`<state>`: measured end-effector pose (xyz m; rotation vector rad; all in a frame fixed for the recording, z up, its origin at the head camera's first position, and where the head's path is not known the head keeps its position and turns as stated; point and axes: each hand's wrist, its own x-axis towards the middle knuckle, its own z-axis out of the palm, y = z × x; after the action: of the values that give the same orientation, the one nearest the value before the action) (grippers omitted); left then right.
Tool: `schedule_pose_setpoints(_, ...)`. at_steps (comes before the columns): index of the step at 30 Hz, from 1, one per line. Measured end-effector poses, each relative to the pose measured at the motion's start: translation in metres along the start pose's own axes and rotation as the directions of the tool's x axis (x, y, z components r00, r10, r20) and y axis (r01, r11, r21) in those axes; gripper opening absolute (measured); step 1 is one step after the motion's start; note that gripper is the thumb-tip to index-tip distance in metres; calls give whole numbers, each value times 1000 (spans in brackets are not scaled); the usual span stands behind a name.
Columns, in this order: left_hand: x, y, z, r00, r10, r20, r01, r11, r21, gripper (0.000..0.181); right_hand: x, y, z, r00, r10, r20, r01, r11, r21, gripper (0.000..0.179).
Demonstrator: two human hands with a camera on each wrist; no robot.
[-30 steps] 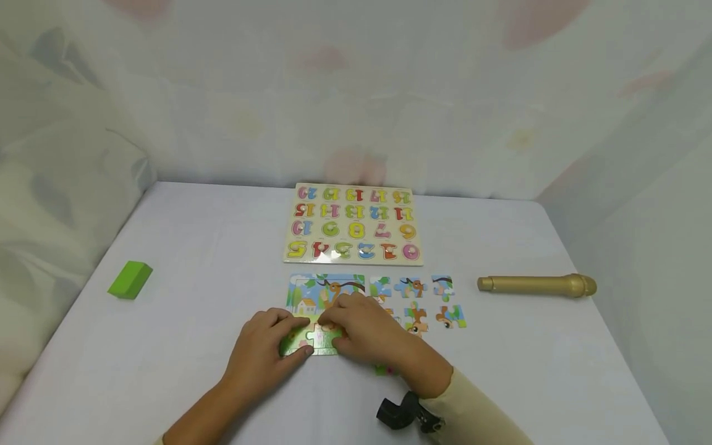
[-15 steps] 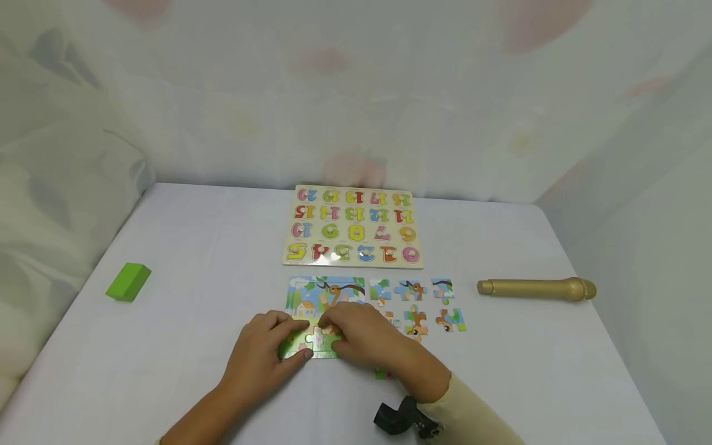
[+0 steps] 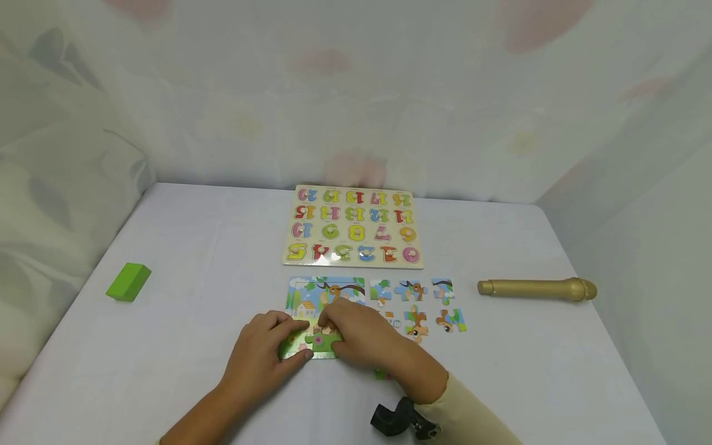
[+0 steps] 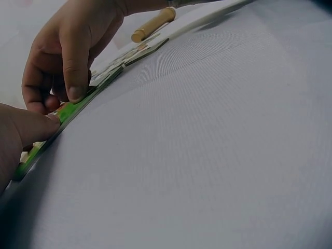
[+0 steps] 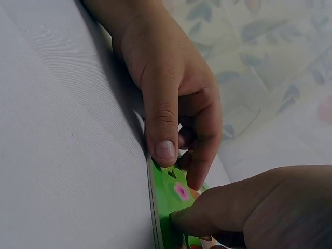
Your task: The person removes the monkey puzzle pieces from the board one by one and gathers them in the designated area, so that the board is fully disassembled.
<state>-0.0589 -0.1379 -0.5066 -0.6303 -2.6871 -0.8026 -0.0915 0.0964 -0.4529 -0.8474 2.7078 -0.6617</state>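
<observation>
A small puzzle board [image 3: 297, 306] with a monkey and house scene lies flat on the white table. My left hand [image 3: 261, 346] rests over its lower-left corner, thumb and index fingertips spread and touching it; the thumb in the right wrist view [image 5: 166, 150] is straight. My right hand [image 3: 364, 334] pinches a green puzzle piece [image 3: 318, 341] with a pink flower, low at the board's lower middle. In the left wrist view the right hand [image 4: 78, 46] points its thumb down onto the green edge. My right hand hides the board's right side.
Several loose puzzle pieces [image 3: 413, 289] lie right of the board. Behind stands a number puzzle board [image 3: 356, 232]. A green block [image 3: 128, 282] is at the far left, a gold microphone [image 3: 534, 288] at the right. A black strap piece [image 3: 395, 419] hangs by my right sleeve.
The green piece has come down over the lower middle of the board, where pale outlines showed before. The right hand has shifted only slightly; the left hand has stayed in place.
</observation>
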Motion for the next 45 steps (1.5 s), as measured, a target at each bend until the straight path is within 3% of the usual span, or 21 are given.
schedule_pose_setpoints(12, 0, 0, -1, 1000, -3, 3, 3, 1000, -1, 46, -1, 2, -1, 1000, 18, 15, -19, 992, 125, 34)
schedule_pose_setpoints(17, 1, 0, 0, 1000, -2, 3, 2, 1000, 1, 46, -3, 3, -4, 1000, -6, -2, 6, 989, 145, 26)
schedule_pose_setpoints(21, 1, 0, 0, 1000, -2, 7, 2, 1000, -5, 46, -6, 5, -6, 1000, -10, -25, 15, 975, 223, 20)
schedule_pose_setpoints(28, 1, 0, -1, 1000, -9, 11, 9, 1000, -10, 45, -12, 16, -10, 999, 11, -48, 6, 941, 339, 25)
schedule_pose_setpoints(39, 1, 2, -1, 999, -31, 30, 30, 1000, 2, 45, -46, 37, -25, 989, 117, -89, -68, 899, 433, 22)
schedule_pose_setpoints(45, 1, 3, -2, 998, -49, 42, 49, 999, -2, 46, -65, 49, -32, 977, 173, -128, -105, 902, 419, 19)
